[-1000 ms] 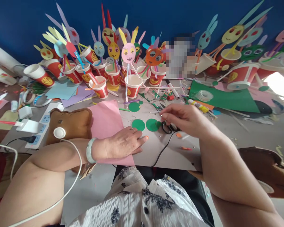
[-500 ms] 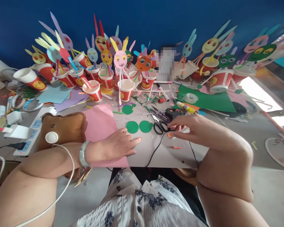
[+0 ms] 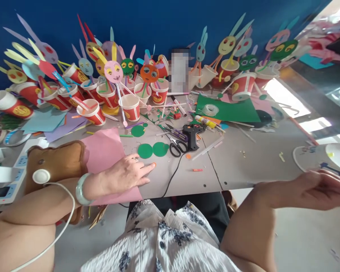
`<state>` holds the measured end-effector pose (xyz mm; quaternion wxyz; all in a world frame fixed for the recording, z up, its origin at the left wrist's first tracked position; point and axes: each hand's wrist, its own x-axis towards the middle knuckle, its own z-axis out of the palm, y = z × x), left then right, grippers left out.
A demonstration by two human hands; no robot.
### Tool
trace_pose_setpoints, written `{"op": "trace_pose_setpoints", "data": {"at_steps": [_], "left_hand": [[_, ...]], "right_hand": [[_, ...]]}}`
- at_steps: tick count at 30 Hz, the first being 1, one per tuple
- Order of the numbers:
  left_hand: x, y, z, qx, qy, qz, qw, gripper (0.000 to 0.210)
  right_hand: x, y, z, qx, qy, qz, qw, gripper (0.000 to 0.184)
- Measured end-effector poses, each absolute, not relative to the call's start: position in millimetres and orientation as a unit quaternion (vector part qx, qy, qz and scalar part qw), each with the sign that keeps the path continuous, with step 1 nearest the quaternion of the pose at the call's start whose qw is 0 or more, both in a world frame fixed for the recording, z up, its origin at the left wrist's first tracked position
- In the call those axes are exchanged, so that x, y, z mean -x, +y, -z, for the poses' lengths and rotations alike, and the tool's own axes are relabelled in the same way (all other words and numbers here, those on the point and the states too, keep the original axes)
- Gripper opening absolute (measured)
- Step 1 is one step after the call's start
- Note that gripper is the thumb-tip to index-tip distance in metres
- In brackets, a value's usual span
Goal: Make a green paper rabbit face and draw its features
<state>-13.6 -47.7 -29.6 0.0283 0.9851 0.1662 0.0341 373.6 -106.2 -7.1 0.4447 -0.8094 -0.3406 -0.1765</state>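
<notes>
My left hand [image 3: 127,172] lies on the table by the pink paper [image 3: 104,141], fingers loosely spread. Its index fingertip rests on a tiny orange paper piece [image 3: 154,164]. Just beyond are two green paper circles [image 3: 145,150] touching side by side, with a third green circle [image 3: 138,131] farther back. My right hand [image 3: 320,189] reaches out at the far right, in front of a round white palette-like board [image 3: 303,158]. Its fingers are loosely bent, with nothing visible in them. Between the hands lie black scissors [image 3: 178,147] and a black glue gun [image 3: 192,136].
Red-and-white paper cups [image 3: 130,107] with paper-faced figures line the blue wall [image 3: 158,19]. A tape roll [image 3: 210,110] sits on green paper [image 3: 232,111]. A brown cushion [image 3: 56,160] and a power strip [image 3: 18,173] are at left. A white cable [image 3: 70,226] crosses my left arm.
My right hand has moved from beside the glue gun out to the far right, uncovering the glue gun. The view has turned right. My left hand keeps its place on the table.
</notes>
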Motion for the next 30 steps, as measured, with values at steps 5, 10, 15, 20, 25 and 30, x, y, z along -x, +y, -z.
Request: {"op": "trace_pose_setpoints", "data": {"at_steps": [5, 10, 15, 20, 25, 30], "left_hand": [[13, -47, 27, -0.985, 0.173, -0.021, 0.020, 0.041], [15, -50, 29, -0.984, 0.175, -0.013, 0.020, 0.044], [17, -49, 36, -0.986, 0.163, -0.014, -0.015, 0.053], [16, -49, 40, -0.988, 0.146, -0.016, -0.036, 0.058], [15, -50, 43, -0.987, 0.156, -0.014, -0.043, 0.057], [15, -48, 47, -0.990, 0.135, -0.014, -0.043, 0.058]], "right_hand": [[-386, -125, 42, 0.689, -0.241, 0.362, 0.579, 0.033], [-359, -126, 28, 0.673, -0.536, 0.078, 0.503, 0.016], [-325, -107, 24, 0.589, -0.771, -0.125, 0.207, 0.027], [-317, -92, 40, 0.601, -0.780, -0.088, 0.153, 0.032], [-313, -90, 44, 0.632, -0.755, -0.093, 0.149, 0.028], [-309, -85, 43, 0.623, -0.763, -0.098, 0.140, 0.024]]}}
